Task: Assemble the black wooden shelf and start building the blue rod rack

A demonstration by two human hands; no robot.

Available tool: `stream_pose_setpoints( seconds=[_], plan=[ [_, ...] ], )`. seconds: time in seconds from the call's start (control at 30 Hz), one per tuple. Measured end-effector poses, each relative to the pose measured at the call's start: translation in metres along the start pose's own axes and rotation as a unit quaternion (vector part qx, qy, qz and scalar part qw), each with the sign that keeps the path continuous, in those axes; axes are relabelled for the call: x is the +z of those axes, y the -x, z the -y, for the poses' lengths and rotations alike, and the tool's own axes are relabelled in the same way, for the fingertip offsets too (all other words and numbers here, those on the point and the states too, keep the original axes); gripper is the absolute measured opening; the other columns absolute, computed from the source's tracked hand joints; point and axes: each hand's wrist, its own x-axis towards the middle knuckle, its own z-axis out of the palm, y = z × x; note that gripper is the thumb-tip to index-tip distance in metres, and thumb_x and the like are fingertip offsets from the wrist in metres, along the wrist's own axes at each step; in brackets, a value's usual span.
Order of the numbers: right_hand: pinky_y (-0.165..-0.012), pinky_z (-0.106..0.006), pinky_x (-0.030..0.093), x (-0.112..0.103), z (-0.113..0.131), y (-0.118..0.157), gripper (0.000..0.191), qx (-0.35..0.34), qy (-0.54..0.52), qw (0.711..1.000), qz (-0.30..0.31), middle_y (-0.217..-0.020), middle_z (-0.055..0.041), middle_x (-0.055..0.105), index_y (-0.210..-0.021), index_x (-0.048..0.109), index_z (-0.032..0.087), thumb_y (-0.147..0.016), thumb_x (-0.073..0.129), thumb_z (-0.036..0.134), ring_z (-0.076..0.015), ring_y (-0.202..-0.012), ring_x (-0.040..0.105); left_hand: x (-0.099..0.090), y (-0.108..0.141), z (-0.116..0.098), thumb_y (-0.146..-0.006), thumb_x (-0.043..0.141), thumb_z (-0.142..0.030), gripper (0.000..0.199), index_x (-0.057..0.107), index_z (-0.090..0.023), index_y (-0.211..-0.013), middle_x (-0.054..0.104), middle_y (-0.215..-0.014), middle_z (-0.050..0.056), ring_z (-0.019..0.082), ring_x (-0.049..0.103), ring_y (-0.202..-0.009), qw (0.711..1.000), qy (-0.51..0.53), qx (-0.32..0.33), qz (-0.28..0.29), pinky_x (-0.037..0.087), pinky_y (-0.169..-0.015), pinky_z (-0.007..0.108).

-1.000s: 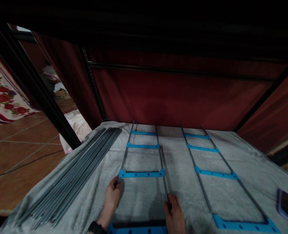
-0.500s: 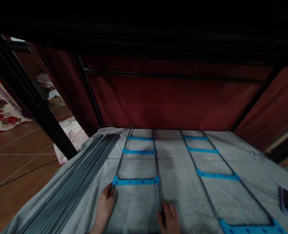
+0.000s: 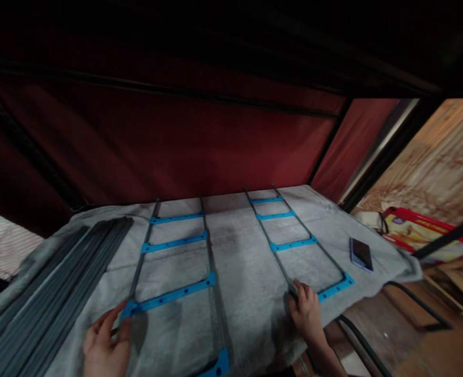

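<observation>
Two ladder-like frames of thin grey rods and blue crosspieces lie side by side on a grey cloth (image 3: 247,272). My left hand (image 3: 108,343) is at the left frame, its fingers curled around the left grey rod (image 3: 139,272) beside the end of a blue crosspiece (image 3: 172,296). Another blue crosspiece (image 3: 217,366) shows at the bottom edge. My right hand (image 3: 306,309) pinches the left grey rod (image 3: 280,267) of the right frame, covering the left end of its nearest blue crosspiece (image 3: 335,288).
A bundle of loose grey rods (image 3: 70,293) lies on the left. A phone (image 3: 360,255) rests near the cloth's right edge. Dark metal posts (image 3: 384,152) and a red curtain (image 3: 184,146) enclose the surface. A colourful box (image 3: 423,225) and black cable (image 3: 360,340) are beyond on the right.
The view has swung right. My right hand has left the left frame's right rod and moved to the right frame. My left hand stays near the left frame's left rod.
</observation>
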Motion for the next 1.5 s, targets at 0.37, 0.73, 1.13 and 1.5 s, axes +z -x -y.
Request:
stream_pose_setpoints(
  seconds=[0.37, 0.73, 1.13, 1.5],
  plan=[
    [-0.09, -0.039, 0.05, -0.016, -0.026, -0.011, 0.031, -0.023, -0.001, 0.993, 0.12, -0.108, -0.013, 0.068, -0.114, 0.066, 0.017, -0.093, 0.044, 0.017, -0.025, -0.099, 0.064, 0.07, 0.04, -0.112, -0.084, 0.052, -0.046, 0.035, 0.072, -0.022, -0.098, 0.068, -0.106, 0.01, 0.025, 0.068, -0.095, 0.958, 0.178, 0.08, 0.209, 0.059, -0.081, 0.039],
    [-0.089, -0.041, 0.055, -0.024, -0.013, -0.021, 0.036, -0.026, -0.121, 0.988, 0.091, -0.114, -0.013, 0.065, -0.128, 0.057, 0.018, -0.096, 0.04, 0.022, -0.0244, -0.105, 0.064, 0.114, 0.076, -0.17, -0.08, 0.052, -0.037, 0.031, 0.072, -0.019, -0.097, 0.072, -0.105, 0.011, 0.024, 0.069, -0.089, 0.885, 0.204, 0.039, 0.416, 0.056, -0.082, 0.036],
    [-0.077, -0.038, 0.056, -0.051, -0.03, 0.03, 0.035, 0.363, -0.372, 0.854, 0.006, -0.092, -0.0068, 0.069, -0.101, 0.058, 0.021, -0.084, 0.058, 0.052, -0.0238, -0.084, 0.068, 0.219, 0.099, -0.234, -0.079, 0.059, -0.029, 0.028, 0.064, -0.015, -0.103, 0.063, -0.073, 0.0, 0.015, 0.06, -0.068, 0.807, 0.219, -0.102, 0.538, 0.045, -0.06, 0.024],
    [-0.049, -0.027, 0.052, -0.047, -0.026, 0.008, 0.042, 0.521, -0.562, 0.636, 0.094, -0.064, -0.002, 0.069, -0.083, 0.062, 0.018, -0.054, 0.079, 0.043, -0.0145, -0.049, 0.061, 0.246, 0.12, -0.279, -0.083, 0.056, -0.019, 0.015, 0.059, -0.017, -0.068, 0.06, -0.06, 0.0, 0.012, 0.055, -0.056, 0.791, 0.198, -0.132, 0.563, 0.041, -0.055, 0.021]
  ],
)
